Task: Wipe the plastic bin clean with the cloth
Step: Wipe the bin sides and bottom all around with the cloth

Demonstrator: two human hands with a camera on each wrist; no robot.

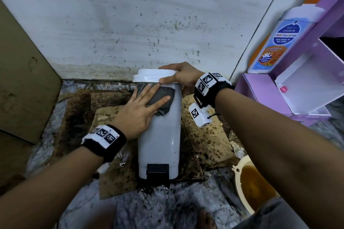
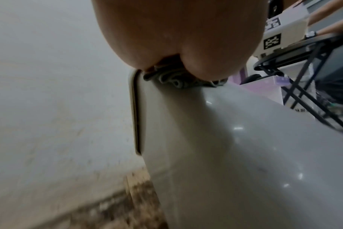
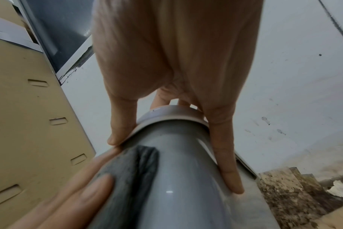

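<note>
While the bin [image 1: 159, 132] stands upright at the centre of the head view, on stained cardboard [image 1: 204, 135] laid over the floor, the left hand [image 1: 141, 108] lies flat on its upper front with straight, spread fingers [image 1: 163, 98] pressing a grey cloth [image 1: 163, 96] against the plastic just below the white lid [image 1: 154, 77]. The right hand [image 1: 184, 77] grips the lid from the right, thumb along its front edge and fingers curled over the top and far rim, clamped on it; the right wrist view shows the thumb [image 3: 121, 128] and a finger on either side of the lid [image 3: 172, 113], with the cloth [image 3: 135, 170] bunched under the other hand's fingertips. From the left wrist the cloth [image 2: 172, 79] shows as crumpled folds under the heel of the hand [image 2: 178, 34]. Behind the bin, a spotted white wall [image 1: 130, 24] stands very near, so little room shows at the back; a brown cardboard box [image 1: 24, 80] closes off the left of the frame, and a purple shelf unit [image 1: 290, 89] the right. Open floor lies in front, toward the lower edge, around the black foot pedal [image 1: 157, 171]. A cream bowl [image 1: 249, 184] of brownish liquid sits at lower right. On the shelf at upper right a bottle [image 1: 277, 42] reads "FOLLOW ME", "Anti-Bacterial" and "KIDS HEAD TO TOE WASH"; smaller print is unreadable.
</note>
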